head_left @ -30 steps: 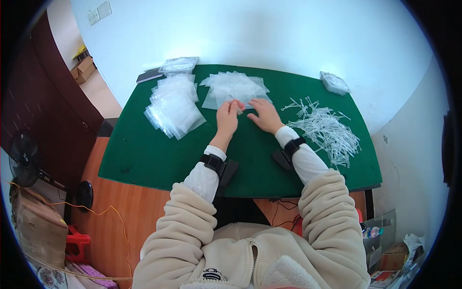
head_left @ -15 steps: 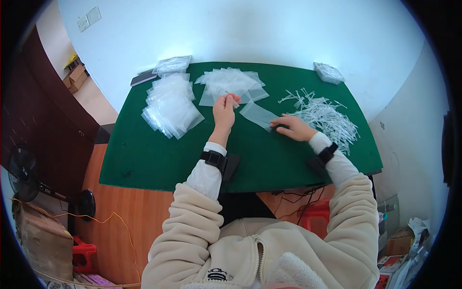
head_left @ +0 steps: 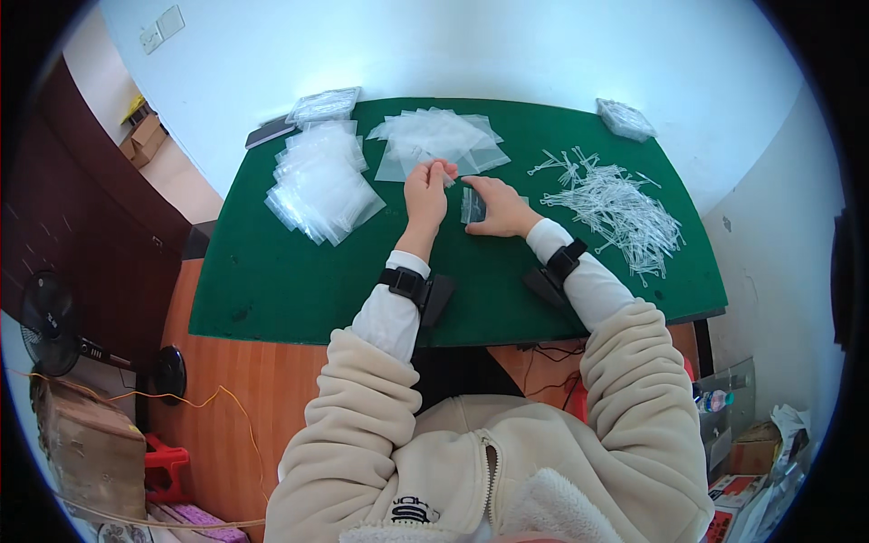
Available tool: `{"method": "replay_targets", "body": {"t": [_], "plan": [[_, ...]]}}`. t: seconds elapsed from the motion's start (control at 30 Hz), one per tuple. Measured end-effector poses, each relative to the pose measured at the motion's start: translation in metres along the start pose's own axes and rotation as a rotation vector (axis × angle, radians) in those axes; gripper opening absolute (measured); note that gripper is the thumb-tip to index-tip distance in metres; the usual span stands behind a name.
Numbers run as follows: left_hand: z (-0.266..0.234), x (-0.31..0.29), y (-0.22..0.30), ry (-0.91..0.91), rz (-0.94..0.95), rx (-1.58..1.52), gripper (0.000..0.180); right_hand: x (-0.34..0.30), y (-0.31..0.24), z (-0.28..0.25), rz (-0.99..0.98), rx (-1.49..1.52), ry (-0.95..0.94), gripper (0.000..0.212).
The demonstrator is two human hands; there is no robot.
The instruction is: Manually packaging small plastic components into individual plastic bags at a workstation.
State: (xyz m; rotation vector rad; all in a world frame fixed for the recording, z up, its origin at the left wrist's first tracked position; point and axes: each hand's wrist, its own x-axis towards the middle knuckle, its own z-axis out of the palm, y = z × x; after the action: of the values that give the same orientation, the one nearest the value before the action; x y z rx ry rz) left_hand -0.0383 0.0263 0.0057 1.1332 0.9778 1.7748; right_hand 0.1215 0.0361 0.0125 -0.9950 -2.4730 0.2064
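Thumb and fingers of the left hand [head_left: 425,197] are together, and they are clamped on a small clear piece [head_left: 448,181], of which only little can be seen. This hand is above the green table [head_left: 299,294], just at the near edge of the middle bags [head_left: 439,136]. Right hand [head_left: 503,210] is beside it, a little to the right, and the two hands do not touch. Its thumb and fingers stand apart, and between them shows one clear bag [head_left: 472,206], which is partly covered by the hand; whether the fingers press on it, I cannot tell. To the left of the hands, the left bags [head_left: 326,185] lie one over another in a spread pile. To the right is a loose heap of clear sticks [head_left: 615,217], near to the right hand but apart from it. At the far left corner of the table there is a clear pack [head_left: 324,107], with a dark flat object [head_left: 269,133] beside it, and at the far right corner is another pack [head_left: 626,119]. Each wrist wears a black band [head_left: 404,282] over the white sleeve.
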Motion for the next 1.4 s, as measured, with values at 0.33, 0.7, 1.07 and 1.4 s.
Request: {"method": "replay_targets", "body": {"t": [0.33,0.7,1.07,1.4], "plan": [[0.007,-0.008,0.005,-0.012,-0.096,-0.046,0.021,-0.009,-0.013,-0.005,0.062,0.206,0.230,0.076],[0.029,-0.029,0.004,-0.023,-0.209,-0.094,0.021,-0.019,-0.027,-0.017,-0.021,0.199,0.573,0.064],[0.022,-0.029,0.038,-0.556,-0.694,-0.078,0.023,-0.028,0.019,-0.040,0.275,0.944,0.243,0.029],[0.020,-0.035,0.026,-0.962,-0.753,0.034,0.025,-0.030,0.017,-0.020,0.173,0.877,-0.035,0.016]]}}
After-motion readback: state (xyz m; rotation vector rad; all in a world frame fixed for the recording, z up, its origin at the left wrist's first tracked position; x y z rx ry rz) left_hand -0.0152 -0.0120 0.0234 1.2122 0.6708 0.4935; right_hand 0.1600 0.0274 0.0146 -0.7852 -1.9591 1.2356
